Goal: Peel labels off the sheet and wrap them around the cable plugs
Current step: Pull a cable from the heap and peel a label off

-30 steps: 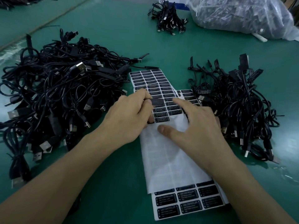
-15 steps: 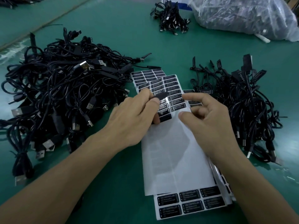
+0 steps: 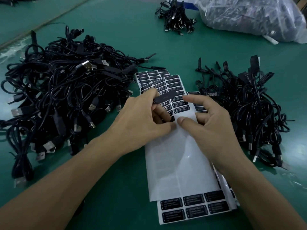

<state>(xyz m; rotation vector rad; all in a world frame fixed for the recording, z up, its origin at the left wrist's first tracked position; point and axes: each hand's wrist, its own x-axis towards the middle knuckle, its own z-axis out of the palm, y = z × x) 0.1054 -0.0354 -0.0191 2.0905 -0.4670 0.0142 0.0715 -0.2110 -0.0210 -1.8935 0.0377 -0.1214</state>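
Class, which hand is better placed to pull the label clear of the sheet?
Left. The left hand pinches the label; the right hand holds the sheet steady, thumb on top.

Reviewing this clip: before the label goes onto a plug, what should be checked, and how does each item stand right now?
1. The left hand pinches the label: ok.
2. The label is fully off the label sheet: cannot tell; its far end overlaps the sheet.
3. The right hand holds the label sheet: ok.
4. A cable is taken up for wrapping: not ok; neither hand holds one.
5. The cable pile lies beside the left hand, likely reachable: ok.
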